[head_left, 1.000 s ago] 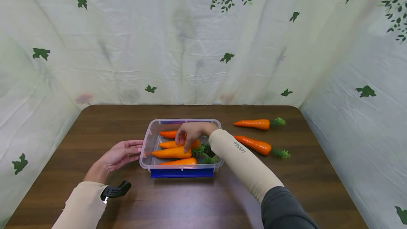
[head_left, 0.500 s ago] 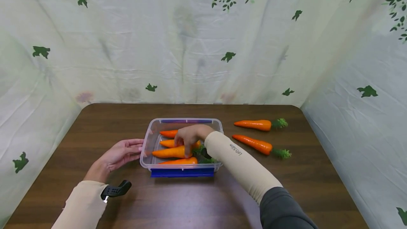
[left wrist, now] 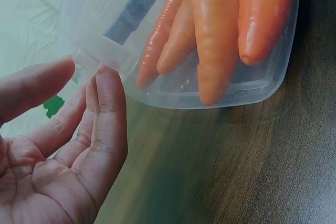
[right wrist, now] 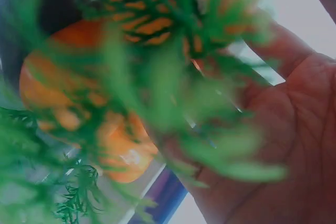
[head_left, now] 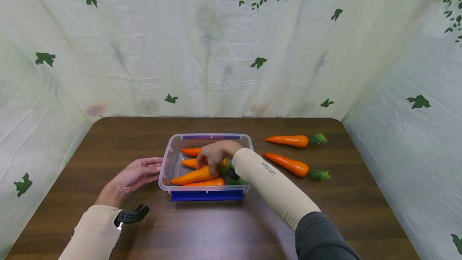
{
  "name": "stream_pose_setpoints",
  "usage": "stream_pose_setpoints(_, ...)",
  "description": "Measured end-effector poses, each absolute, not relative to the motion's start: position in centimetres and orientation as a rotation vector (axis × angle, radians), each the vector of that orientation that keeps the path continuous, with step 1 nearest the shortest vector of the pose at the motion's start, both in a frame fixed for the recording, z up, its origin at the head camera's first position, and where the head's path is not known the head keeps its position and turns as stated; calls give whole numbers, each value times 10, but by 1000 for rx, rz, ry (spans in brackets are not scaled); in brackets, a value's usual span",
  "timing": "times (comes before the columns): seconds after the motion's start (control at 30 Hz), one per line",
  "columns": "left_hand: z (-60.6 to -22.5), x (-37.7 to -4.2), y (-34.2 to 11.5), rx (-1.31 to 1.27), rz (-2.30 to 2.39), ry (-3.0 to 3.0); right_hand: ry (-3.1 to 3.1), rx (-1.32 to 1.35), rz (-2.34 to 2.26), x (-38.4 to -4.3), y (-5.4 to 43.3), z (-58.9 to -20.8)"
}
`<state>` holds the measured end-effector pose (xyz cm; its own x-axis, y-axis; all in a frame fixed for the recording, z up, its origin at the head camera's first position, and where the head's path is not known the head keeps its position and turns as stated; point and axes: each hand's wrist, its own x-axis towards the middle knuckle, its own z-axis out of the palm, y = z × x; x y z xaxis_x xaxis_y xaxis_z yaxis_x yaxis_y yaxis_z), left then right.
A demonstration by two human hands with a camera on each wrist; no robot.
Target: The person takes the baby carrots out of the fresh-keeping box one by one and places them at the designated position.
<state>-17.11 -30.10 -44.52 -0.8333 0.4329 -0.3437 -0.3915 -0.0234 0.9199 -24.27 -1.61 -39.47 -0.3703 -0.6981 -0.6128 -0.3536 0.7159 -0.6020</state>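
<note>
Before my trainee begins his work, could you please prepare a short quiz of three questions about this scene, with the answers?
1. How many carrots lie on the table outside the box? A) one; B) two; C) four.
2. True or false: the left hand is gripping one of the loose carrots.
3. Which hand is inside the box, and what does it hold?

Key:
1. B.
2. False; the left hand is outside the box, at its left wall.
3. The right hand; a carrot.
</note>
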Motion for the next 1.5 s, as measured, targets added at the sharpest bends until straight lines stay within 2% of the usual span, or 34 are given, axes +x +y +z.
stream_pose_setpoints(0.4,-451,-174,-298,117,1946,1643,1958,-840,-453,-241,-16,-393)
stream_pose_setpoints(0.83,-453,-173,-301,104,1925,1675,2051,-988,-586,-241,8,-376)
stream_pose_setpoints(1.13,-452,-172,-301,138,1937,1642,2060,-1068,-733,-245,38,-362)
stream_pose_setpoints(1.5,-450,-173,-301,155,1960,1612,2075,-1084,-988,-236,101,-356)
